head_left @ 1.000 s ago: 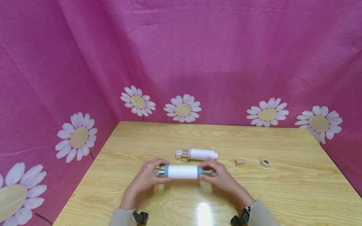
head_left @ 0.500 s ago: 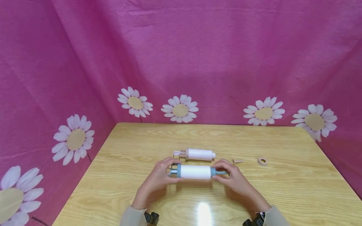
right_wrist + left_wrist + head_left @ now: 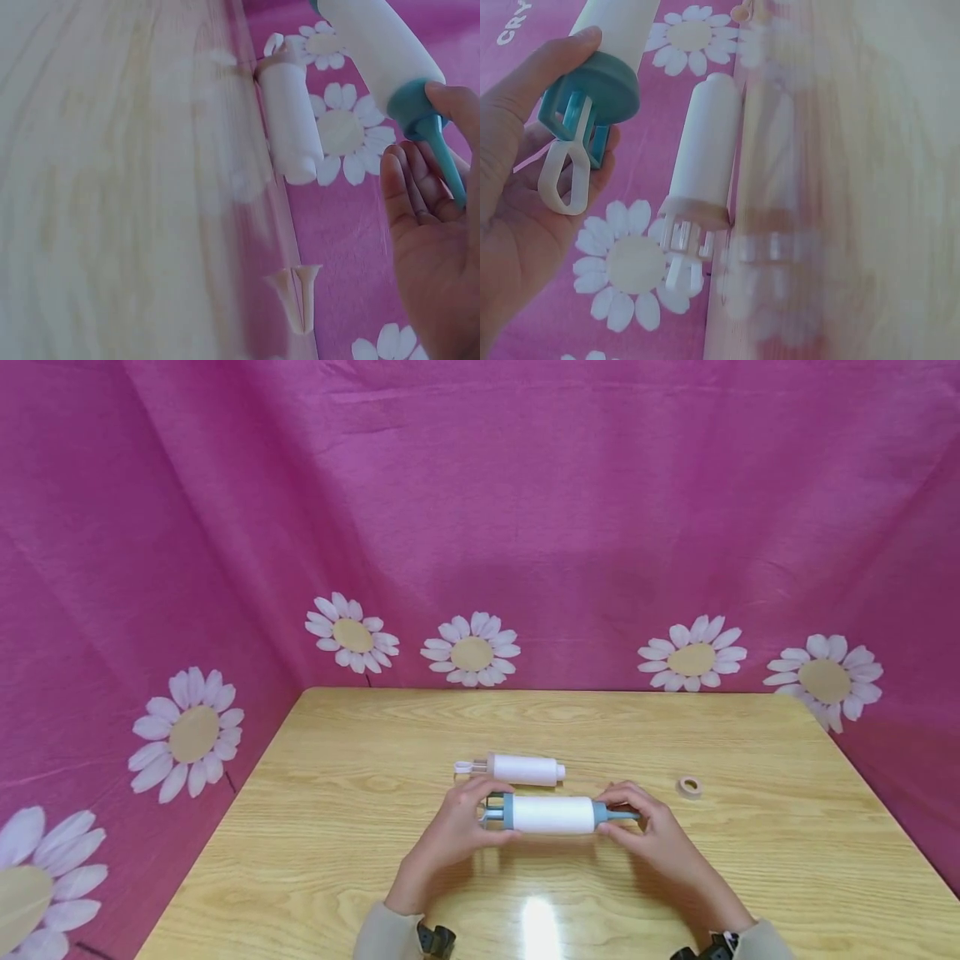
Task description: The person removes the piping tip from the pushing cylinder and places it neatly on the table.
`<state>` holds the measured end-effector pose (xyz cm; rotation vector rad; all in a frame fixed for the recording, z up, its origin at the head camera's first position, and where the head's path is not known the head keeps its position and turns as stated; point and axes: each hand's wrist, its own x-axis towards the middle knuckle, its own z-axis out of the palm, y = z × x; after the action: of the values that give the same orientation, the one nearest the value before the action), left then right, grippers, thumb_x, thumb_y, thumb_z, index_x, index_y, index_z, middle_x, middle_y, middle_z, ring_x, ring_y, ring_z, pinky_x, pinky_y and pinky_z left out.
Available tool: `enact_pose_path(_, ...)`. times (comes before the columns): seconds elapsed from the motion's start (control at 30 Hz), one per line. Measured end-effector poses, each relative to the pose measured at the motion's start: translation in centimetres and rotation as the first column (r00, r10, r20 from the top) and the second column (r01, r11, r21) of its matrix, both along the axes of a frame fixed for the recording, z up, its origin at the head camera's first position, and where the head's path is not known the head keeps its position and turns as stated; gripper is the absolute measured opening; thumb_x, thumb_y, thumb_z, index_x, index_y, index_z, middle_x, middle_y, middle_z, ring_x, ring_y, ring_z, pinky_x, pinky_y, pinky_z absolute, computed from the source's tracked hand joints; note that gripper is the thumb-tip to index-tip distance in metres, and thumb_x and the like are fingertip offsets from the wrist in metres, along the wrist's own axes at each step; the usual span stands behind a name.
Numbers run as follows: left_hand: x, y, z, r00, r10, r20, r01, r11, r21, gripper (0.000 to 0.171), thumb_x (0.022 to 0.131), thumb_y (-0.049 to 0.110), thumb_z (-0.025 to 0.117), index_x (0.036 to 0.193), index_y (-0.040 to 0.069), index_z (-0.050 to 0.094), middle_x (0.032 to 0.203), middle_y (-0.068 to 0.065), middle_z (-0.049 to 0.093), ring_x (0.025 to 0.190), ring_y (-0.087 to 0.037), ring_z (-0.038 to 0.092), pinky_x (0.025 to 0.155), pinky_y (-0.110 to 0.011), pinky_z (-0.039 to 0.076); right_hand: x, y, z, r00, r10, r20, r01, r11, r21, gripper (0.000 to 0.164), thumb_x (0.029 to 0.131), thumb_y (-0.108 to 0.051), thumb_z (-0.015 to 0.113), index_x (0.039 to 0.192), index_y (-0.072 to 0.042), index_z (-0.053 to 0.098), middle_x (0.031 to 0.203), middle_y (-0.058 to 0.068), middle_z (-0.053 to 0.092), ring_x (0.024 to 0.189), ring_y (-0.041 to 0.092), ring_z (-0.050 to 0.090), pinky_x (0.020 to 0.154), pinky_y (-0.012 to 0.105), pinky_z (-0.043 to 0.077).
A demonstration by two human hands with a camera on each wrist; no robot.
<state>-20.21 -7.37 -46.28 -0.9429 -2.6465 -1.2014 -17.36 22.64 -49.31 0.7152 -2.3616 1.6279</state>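
Cloth backdrop, magenta with big white daisies (image 3: 525, 527), hangs behind a pale wood-grain table (image 3: 322, 827). White cylinder with blue-green collars, handle and thin nozzle (image 3: 553, 815) is held crosswise above the table, on the near side of a second white cylinder with a beige collar and white loop (image 3: 525, 769), which lies on the wood. Left hand (image 3: 461, 823) clamps the handle end, thumb and fingers on either side; right hand (image 3: 651, 828) pinches the nozzle-end collar. Versus a second ago, hands and held cylinder are shifted right; a beige cone (image 3: 304, 298) is now blocked in head view. Probably a carry, parts joined, no set-down yet. Small beige ring (image 3: 690, 787) lies right, apart, untouched.
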Motion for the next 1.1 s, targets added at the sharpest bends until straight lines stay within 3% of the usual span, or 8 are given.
enact_pose_path(0.23,0.05,0.44,-0.05,1.000,0.009,0.018,-0.009,1.000,-0.010,0.052,0.074,0.024,0.086,0.119,0.009,0.064,0.125,-0.008,0.066,0.120,-0.024,0.060,0.101,-0.041,0.053,-0.16,0.51,-0.25,1.000,0.000,0.021,0.000,1.000,0.003,0.028,0.085,0.001,0.071,0.112,-0.002,0.064,0.112,0.006,0.062,0.102,-0.003,0.059,0.085,0.022,0.057)
enact_pose_path(0.4,0.06,0.28,0.07,0.999,0.031,0.019,-0.030,0.999,-0.037,0.053,0.075,0.026,0.086,0.120,0.010,0.064,0.127,-0.006,0.065,0.122,-0.023,0.059,0.102,-0.040,0.052,0.03,0.48,0.15,0.992,-0.008,0.129,0.013,0.999,-0.040,0.029,0.091,-0.003,0.066,0.119,0.004,0.060,0.118,-0.003,0.058,0.105,-0.004,0.058,0.086,0.016,0.054)
enact_pose_path(0.53,0.03,0.02,0.07,0.999,0.037,0.013,-0.036,0.998,-0.045,0.054,0.074,0.025,0.086,0.121,0.009,0.064,0.128,-0.007,0.064,0.122,-0.024,0.059,0.102,-0.041,0.052,-0.11,0.36,0.42,0.972,-0.051,0.228,0.056,0.998,-0.016,0.032,0.095,-0.009,0.063,0.123,0.004,0.059,0.121,0.006,0.060,0.103,-0.005,0.056,0.085,0.016,0.054)
enact_pose_path(0.7,0.07,-0.18,-0.05,1.000,0.026,-0.013,-0.027,0.998,-0.049,0.054,0.074,0.023,0.086,0.121,0.009,0.063,0.127,-0.007,0.064,0.121,-0.024,0.060,0.100,-0.041,0.053,-0.46,0.31,0.60,0.924,-0.109,0.366,0.092,0.994,0.064,0.032,0.098,-0.023,0.060,0.122,-0.002,0.062,0.129,0.021,0.058,0.100,-0.005,0.055,0.084,0.017,0.050)
enact_pose_path(0.8,0.11,-0.19,-0.05,0.999,0.020,-0.032,-0.021,0.999,-0.046,0.054,0.074,0.022,0.086,0.120,0.009,0.063,0.126,-0.006,0.064,0.120,-0.023,0.060,0.099,-0.039,0.054,-0.72,0.31,0.72,0.905,-0.098,0.413,0.065,0.994,0.093,0.033,0.099,-0.027,0.057,0.116,0.000,0.064,0.115,0.021,0.064,0.091,0.000,0.058,0.079,0.020,0.050)
enact_pose_path(0.93,0.13,-0.13,0.04,0.999,0.016,-0.047,-0.018,0.999,-0.040,0.053,0.073,0.022,0.087,0.119,0.010,0.064,0.125,-0.006,0.065,0.119,-0.023,0.060,0.099,-0.039,0.054,-0.92,0.24,0.73,0.907,-0.029,0.419,-0.004,0.997,0.080,0.032,0.100,-0.023,0.055,0.106,0.007,0.064,0.087,0.015,0.066,0.077,0.009,0.061,0.071,0.025,0.053)
enact_pose_path(1.1,0.05,-0.13,0.05,0.999,0.010,-0.050,-0.012,0.999,-0.047,0.052,0.073,0.023,0.087,0.119,0.012,0.064,0.124,-0.006,0.066,0.118,-0.022,0.061,0.097,-0.038,0.055,-0.80,0.12,0.66,0.911,-0.024,0.411,-0.009,0.997,0.079,0.030,0.097,-0.022,0.060,0.106,0.007,0.064,0.091,0.009,0.068,0.079,0.006,0.062,0.072,0.024,0.055)
